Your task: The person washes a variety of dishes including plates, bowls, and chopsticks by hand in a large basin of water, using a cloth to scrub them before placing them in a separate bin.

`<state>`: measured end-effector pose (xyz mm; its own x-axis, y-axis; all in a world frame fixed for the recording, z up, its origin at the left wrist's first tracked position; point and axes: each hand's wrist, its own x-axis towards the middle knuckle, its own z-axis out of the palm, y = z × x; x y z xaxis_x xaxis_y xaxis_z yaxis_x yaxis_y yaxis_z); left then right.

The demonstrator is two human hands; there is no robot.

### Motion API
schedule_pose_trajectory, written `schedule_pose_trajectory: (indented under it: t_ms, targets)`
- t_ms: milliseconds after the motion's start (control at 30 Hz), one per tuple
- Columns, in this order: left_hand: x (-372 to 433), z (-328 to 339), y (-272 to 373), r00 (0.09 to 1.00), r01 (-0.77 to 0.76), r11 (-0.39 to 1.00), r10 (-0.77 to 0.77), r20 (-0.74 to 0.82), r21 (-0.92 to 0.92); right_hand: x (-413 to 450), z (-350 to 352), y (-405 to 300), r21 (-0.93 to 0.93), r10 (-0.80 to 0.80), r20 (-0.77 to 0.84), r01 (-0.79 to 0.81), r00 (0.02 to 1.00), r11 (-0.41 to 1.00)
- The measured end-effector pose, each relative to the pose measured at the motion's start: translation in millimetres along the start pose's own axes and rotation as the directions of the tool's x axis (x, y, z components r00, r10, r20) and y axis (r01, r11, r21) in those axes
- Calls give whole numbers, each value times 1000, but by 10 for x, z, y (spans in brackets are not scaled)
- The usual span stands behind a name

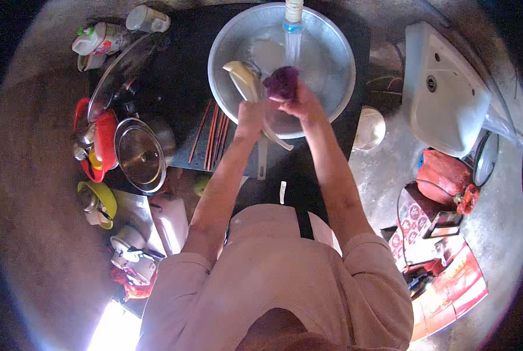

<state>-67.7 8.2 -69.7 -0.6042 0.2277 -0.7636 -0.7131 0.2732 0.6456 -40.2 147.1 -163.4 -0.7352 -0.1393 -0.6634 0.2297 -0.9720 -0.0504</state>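
Note:
My left hand (pixel 250 115) grips kitchen utensils over the near part of a large metal basin (pixel 215 87). One is a cream-coloured utensil (pixel 241 79) that looks like a ladle or scoop. Two handles stick out below the hand, a pale curved one and a straight grey handle (pixel 262 160) with a hole at its end. A purple cloth (pixel 282 83) is bunched in my right hand (pixel 304 104), close beside the utensils. From a tap spout (pixel 293 13) with a blue ring, water runs into the basin behind the cloth.
Several reddish-brown chopsticks (pixel 213 136) lie on the dark counter left of the basin. Further left are a glass lid (pixel 140 155), a red basket (pixel 107 138) and bottles (pixel 99 38). A white washbasin (pixel 445 96) and a pale bowl (pixel 370 128) are at right.

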Motion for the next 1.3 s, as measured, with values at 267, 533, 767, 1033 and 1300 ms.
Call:
schedule_pose_trajectory:
  t_ms: [267,533,767,1033,1300]
  targets:
    - [285,-11,-87,980,-184,948,197,22,-260,225,-90,-161,-93,233,127,-222,964,970]
    - [645,-143,206,973,-168,986,163,-163,-17,-154,453,-84,-437,-59,14,59,998,898]
    - [1003,-262,124,945,-228,973,226,-235,18,-266,456,-196,-649,-20,149,113,989,752]
    - [529,-501,884,711,-681,696,556,-430,-227,-535,51,-529,-640,138,332,115,933,759]
    - [-366,-1018,1433,337,-899,439,696,-634,4,-650,505,-172,-404,-285,357,-128,890,-906]
